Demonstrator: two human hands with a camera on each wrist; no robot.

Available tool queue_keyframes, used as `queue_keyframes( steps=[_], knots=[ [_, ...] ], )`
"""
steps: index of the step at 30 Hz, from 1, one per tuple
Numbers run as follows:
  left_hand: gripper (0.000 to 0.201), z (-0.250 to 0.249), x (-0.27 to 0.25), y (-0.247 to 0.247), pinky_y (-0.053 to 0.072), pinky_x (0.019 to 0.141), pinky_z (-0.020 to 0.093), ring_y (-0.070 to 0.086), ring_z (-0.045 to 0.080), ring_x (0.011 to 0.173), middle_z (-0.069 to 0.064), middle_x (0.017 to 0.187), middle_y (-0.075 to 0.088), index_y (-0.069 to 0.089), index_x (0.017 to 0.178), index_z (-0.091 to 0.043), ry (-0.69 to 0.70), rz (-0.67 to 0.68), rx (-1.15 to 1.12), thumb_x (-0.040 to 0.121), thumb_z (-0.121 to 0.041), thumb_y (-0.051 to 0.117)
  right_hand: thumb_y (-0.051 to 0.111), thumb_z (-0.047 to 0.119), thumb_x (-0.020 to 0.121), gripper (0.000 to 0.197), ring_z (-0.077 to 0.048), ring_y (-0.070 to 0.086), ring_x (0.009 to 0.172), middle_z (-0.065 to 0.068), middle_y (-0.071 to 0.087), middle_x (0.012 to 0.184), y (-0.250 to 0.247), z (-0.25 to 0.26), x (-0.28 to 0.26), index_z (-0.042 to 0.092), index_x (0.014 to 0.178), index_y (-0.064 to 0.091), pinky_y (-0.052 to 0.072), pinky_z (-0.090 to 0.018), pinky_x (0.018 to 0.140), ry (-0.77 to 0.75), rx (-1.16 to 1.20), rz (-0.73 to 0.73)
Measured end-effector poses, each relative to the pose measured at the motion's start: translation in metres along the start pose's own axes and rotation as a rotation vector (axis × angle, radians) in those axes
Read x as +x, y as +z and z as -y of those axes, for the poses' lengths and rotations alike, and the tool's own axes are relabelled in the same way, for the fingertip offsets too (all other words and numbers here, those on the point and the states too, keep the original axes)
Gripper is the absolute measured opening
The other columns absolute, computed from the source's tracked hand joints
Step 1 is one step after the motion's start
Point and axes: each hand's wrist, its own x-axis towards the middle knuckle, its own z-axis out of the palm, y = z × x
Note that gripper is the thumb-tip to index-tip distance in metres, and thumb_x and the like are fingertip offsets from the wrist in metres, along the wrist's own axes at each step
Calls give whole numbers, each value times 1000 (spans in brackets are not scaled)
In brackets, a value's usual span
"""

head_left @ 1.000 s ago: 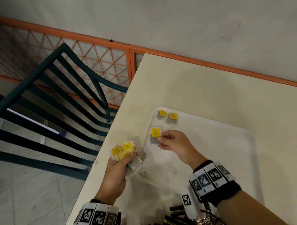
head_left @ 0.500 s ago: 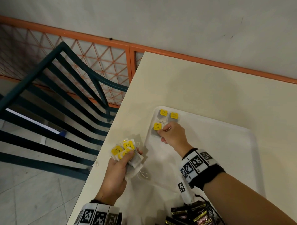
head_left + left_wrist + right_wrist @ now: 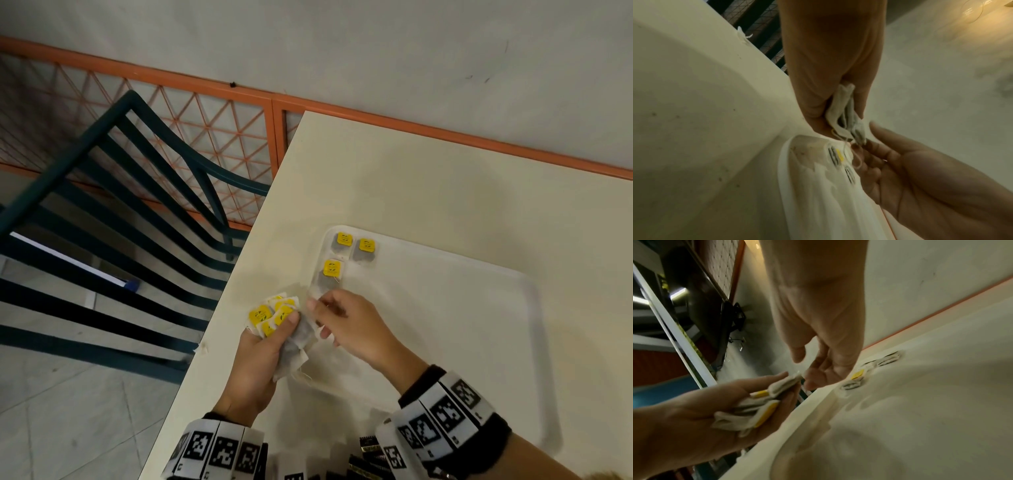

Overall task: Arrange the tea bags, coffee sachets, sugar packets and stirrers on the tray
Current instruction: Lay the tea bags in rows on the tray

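Note:
A white tray [image 3: 479, 342] lies on the cream table [image 3: 411, 178]. Three tea bags with yellow tags sit in its far left corner: two side by side [image 3: 344, 240] [image 3: 366, 246] and a third [image 3: 331, 269] just in front of them. My left hand [image 3: 274, 329] grips a bunch of tea bags [image 3: 277, 313] over the table's left edge, beside the tray; the same bunch [image 3: 760, 404] shows in the right wrist view. My right hand [image 3: 342, 318] is beside the bunch with loose fingers [image 3: 813, 378] and the thumb apart, holding nothing.
Dark coffee sachets [image 3: 370, 448] lie at the near edge of the table, between my wrists. A dark green slatted chair [image 3: 137, 212] stands left of the table, with an orange mesh railing [image 3: 205, 113] behind. The table's left edge runs just under my left hand.
My right hand let go of the third tea bag on the tray and drew back toward me, to the bunch in my left hand. The left hand stayed put.

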Motion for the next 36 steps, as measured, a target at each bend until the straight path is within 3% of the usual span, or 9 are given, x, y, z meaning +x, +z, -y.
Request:
queue_keyframes(
  steps=[3,8,12,18,22,26,29,34,36],
  knots=[
    [20,-3,-2,3,56,58,25,69,22,73,15,81,71,70,87,-4,0,35,62,83,-20,60,72,23,79,13,-10,57,63,-1,62,77,4,-3,-12,20,82,60,47,-17,52,-13,111,100],
    [42,-10,-5,6,52,87,46,65,37,95,27,96,66,60,102,8,-2,54,81,85,-30,61,71,8,79,14,-5,56,56,0,61,70,5,-10,-17,15,80,59,49,-19,54,-27,218,90],
    [14,-9,-4,2,57,76,33,69,23,85,9,89,72,66,96,-5,19,16,86,88,-10,56,73,15,77,14,-9,55,61,5,61,71,2,-15,-17,16,80,60,49,-20,59,-27,142,41],
    [17,-11,-5,0,57,60,25,71,16,74,4,82,75,65,98,-7,24,31,85,84,0,59,67,20,83,12,-5,54,70,11,61,75,-5,-21,-14,30,80,61,45,-19,70,-78,70,79],
    [11,-9,-4,1,55,54,23,68,14,61,10,76,68,62,96,-3,21,-33,45,85,-2,59,66,5,82,10,-14,54,65,-4,62,76,-13,-23,-10,13,82,61,48,-17,58,-29,155,70],
    [9,-8,2,-8,53,62,28,62,18,65,9,74,64,64,84,-5,15,-127,13,88,-10,58,65,-1,81,16,-11,57,53,-6,61,67,-30,-28,3,11,75,58,50,-16,52,82,304,-108],
    [12,-10,3,-12,56,59,23,64,15,71,8,82,62,60,96,-5,-18,-103,-124,92,-5,48,66,-5,79,19,-13,56,49,-10,58,65,-42,-34,18,9,74,54,51,-16,48,173,422,-263],
    [37,-11,3,-15,57,61,27,66,13,70,3,72,66,63,67,-14,-134,20,-247,87,5,38,73,1,75,23,-12,59,44,-8,60,65,-48,-40,39,11,74,52,54,-20,52,224,335,-392],
    [33,-9,3,-14,57,65,28,68,13,71,5,78,67,66,79,-13,-150,24,-236,87,6,39,73,2,74,25,-13,57,43,-7,58,62,-46,-39,42,11,73,50,52,-18,48,213,271,-418]
  ],
)
